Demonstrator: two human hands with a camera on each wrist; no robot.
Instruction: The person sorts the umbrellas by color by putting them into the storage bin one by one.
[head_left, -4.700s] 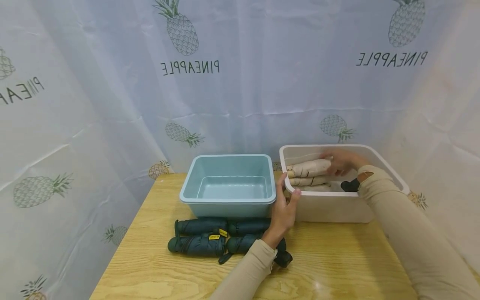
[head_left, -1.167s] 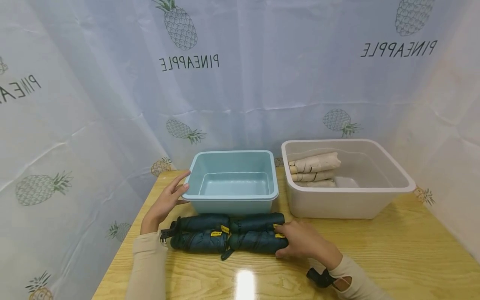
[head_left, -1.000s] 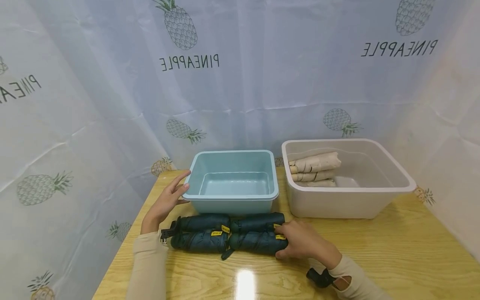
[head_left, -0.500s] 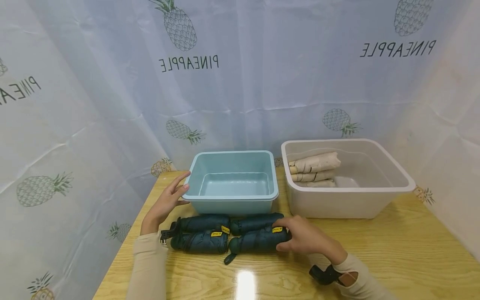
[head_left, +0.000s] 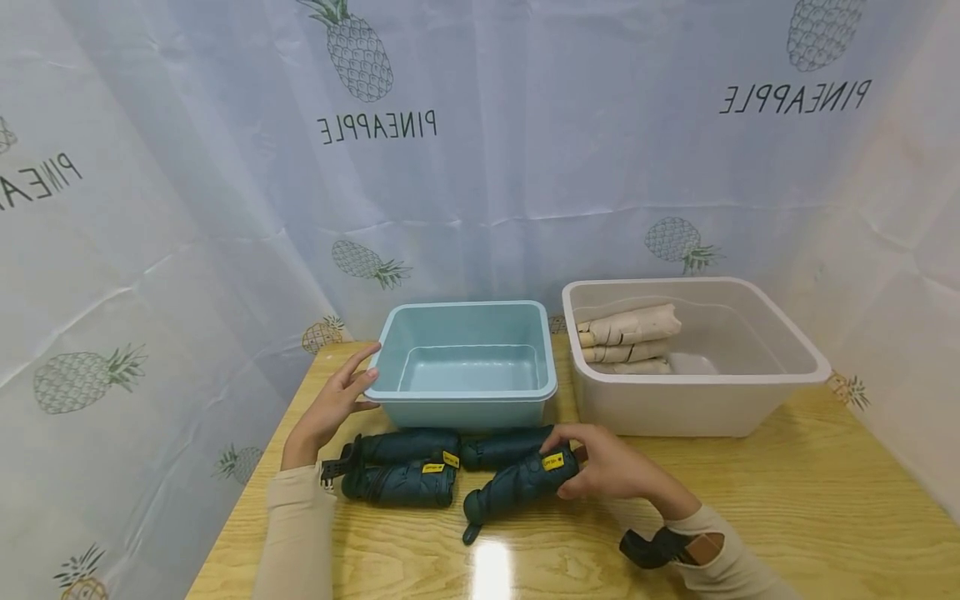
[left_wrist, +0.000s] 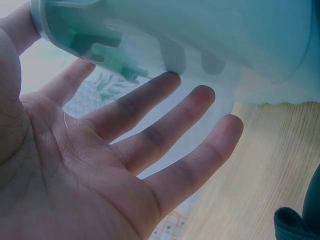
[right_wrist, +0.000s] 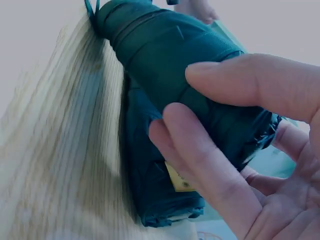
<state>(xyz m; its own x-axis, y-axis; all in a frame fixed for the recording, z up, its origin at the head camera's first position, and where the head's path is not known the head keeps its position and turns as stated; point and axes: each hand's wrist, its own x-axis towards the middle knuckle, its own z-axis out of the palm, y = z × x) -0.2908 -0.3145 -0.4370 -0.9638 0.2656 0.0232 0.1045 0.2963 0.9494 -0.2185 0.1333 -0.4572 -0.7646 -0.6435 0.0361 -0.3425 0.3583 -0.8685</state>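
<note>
Gripping an umbrella (head_left: 517, 490), fingers (right_wrist: 215, 165) overlap another's (right_wrist: 147, 175) label (right_wrist: 177, 181) (wrist view only).

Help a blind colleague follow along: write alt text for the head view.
A person's right hand grips a dark umbrella while the left hand touches a blue bin. Three more umbrellas lie before it on a table; a white bin holds beige rolls.

A dark green folded umbrella (head_left: 517, 487) with a yellow tag (head_left: 552, 462) is held aslant, loop (head_left: 472, 533) toward the near edge of the worktop (head_left: 712, 517); a pale blue tub (head_left: 460, 412) stands upright by the far edge.
</note>
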